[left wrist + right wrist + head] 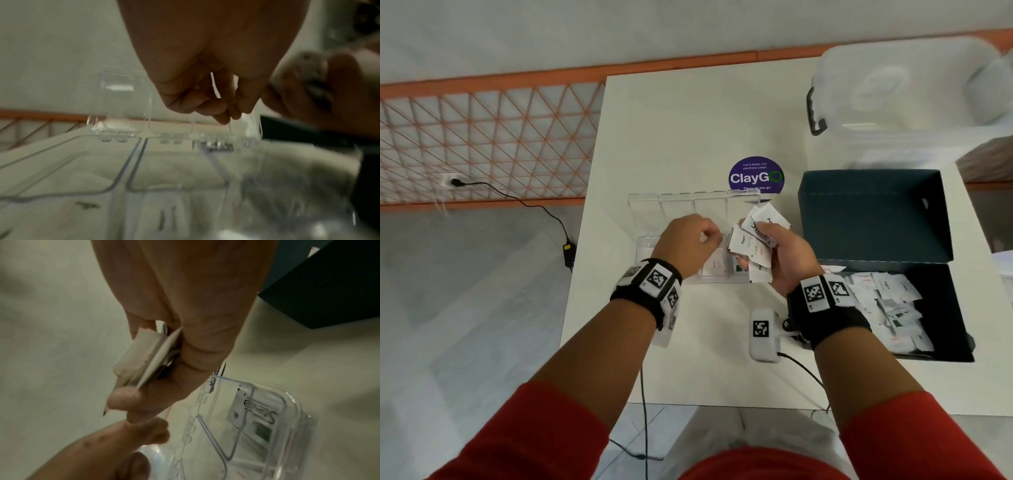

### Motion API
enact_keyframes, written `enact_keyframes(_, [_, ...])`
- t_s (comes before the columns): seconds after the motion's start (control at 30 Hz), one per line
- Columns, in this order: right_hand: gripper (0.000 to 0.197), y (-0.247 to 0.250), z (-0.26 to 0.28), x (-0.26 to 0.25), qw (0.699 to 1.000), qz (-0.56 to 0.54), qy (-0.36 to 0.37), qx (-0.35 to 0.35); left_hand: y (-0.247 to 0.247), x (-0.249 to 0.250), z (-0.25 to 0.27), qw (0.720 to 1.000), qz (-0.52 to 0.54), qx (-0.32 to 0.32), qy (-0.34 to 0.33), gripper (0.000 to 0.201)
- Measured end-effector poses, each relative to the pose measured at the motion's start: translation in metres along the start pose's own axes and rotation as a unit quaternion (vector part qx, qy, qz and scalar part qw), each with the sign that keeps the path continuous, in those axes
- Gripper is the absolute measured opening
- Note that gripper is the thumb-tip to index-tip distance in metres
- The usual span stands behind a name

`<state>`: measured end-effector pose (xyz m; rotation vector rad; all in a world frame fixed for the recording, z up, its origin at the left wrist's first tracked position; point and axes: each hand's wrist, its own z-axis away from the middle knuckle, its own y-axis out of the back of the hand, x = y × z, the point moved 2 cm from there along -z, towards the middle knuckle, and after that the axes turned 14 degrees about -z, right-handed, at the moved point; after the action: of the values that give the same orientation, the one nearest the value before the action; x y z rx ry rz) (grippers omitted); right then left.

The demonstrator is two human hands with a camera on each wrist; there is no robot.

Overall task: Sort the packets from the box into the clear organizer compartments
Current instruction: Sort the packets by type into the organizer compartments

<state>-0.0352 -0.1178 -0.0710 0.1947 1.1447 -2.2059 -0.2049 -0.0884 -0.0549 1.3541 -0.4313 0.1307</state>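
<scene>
Red sleeves (544, 421) filled the bottom of the head view, with both forearms reaching forward over a white table (671, 130), each wrist strapped with a black band carrying square coded markers. On the right, the right hand (784, 260) gripped a fanned stack of white packets (751, 240), thumb pressed across the top of the stack; the right wrist view showed the same stack edge-on between thumb and fingers. At the same moment the left hand (688, 243) was above the clear organizer (650, 209) with its fingers curled; the left wrist view showed a thin white edge between them, possibly a single packet, though blur prevented confirmation. As for the organizer, it lay at the table's centre with its lids standing open at the far side, and at least two near compartments held packets, one with a green mark (263, 431). A dark box (876, 219) stood open just to the right, its near half holding a loose pile of further packets (890, 301). Beyond the organizer lay a purple round sticker (756, 175), and a lidded translucent tub (907, 85) stood at the far right corner.
</scene>
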Motion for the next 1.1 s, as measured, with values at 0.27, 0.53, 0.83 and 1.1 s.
enact_keyframes(0.27, [0.018, -0.013, 0.004, 0.008, 0.998, 0.048, -0.007, -0.028, 0.02, 0.012, 0.011, 0.977, 0.175, -0.067, 0.101, 0.041])
enact_keyframes(0.53, [0.019, -0.016, 0.007, 0.015, 0.995, 0.095, 0.011, -0.043, 0.021, -0.001, 0.017, 0.968, 0.222, -0.041, 0.108, 0.037])
enact_keyframes(0.83, [0.017, -0.015, 0.008, 0.014, 0.995, 0.095, 0.007, -0.033, 0.031, -0.044, 0.026, 0.971, 0.177, 0.017, 0.158, 0.015])
enact_keyframes(1.1, [0.015, -0.016, 0.012, 0.013, 0.994, 0.102, -0.001, -0.037, 0.016, -0.054, 0.024, 0.981, 0.098, 0.021, 0.164, 0.01])
